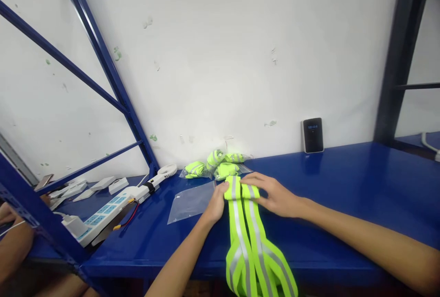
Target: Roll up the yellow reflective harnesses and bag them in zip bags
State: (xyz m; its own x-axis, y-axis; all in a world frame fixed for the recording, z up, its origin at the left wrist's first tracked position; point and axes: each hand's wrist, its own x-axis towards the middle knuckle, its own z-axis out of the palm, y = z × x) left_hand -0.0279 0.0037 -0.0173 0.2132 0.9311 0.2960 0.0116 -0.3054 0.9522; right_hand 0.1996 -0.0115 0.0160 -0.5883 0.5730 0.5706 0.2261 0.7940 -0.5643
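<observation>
Neon-yellow reflective straps (242, 233) with silver stripes lie over the front of the blue table, their lower loops hanging past its edge. At their folded far end, my left hand (217, 201) grips the left side, thumb and fingers closed on the fabric. My right hand (273, 194) pinches the right side of the same fold, fingers on top. A clear plastic bag (190, 201) lies flat just left of my left hand. Beyond the fold sit several bagged yellow straps (215, 159) against the wall.
A white power strip (106, 214), a small white fan (167, 171) and a red-black cable (132, 214) lie at left beside a blue rack post (113, 68). A black device (312, 135) leans on the wall. Another person's arm (17, 237) and white boxes (103, 183) are far left.
</observation>
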